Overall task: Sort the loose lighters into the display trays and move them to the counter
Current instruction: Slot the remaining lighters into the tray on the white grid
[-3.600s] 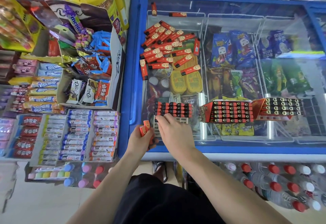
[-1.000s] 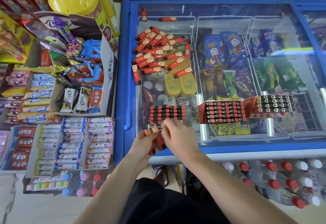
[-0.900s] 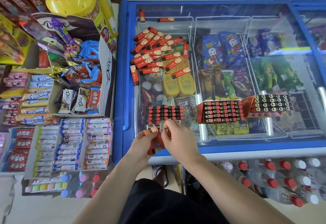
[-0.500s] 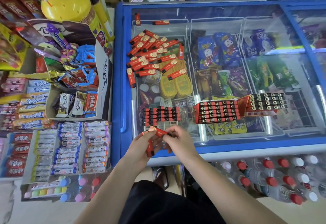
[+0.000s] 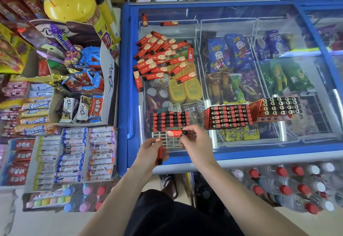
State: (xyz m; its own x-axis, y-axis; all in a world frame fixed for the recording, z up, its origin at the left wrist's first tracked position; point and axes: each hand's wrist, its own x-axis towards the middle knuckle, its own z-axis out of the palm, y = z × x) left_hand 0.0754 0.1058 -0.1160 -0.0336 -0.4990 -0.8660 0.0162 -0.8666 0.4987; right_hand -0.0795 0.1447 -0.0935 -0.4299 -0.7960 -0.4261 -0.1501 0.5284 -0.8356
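A heap of loose red lighters [image 5: 159, 57] lies on the glass lid of the freezer [image 5: 241, 152], at its far left. Near the front edge stands a partly filled display tray [image 5: 168, 140], its back rows full of lighters and its front slots bare. My right hand [image 5: 194, 143] pinches one red lighter [image 5: 176, 133] sideways just above those bare slots. My left hand [image 5: 151, 151] grips another red lighter [image 5: 159, 155] upright at the tray's left corner. Two full trays [image 5: 229, 116] [image 5: 278, 106] stand to the right.
Shelves of candy and chocolate boxes [image 5: 78, 94] crowd the left side, close to the freezer. Packs of bottled water [image 5: 289, 185] sit on the floor under the freezer's right front. Two stray lighters [image 5: 144, 19] lie at the lid's far edge.
My right hand has taken one lighter from the bunch in my left hand and lifted it up over the tray's bare slots. The left hand stayed at the tray's corner.
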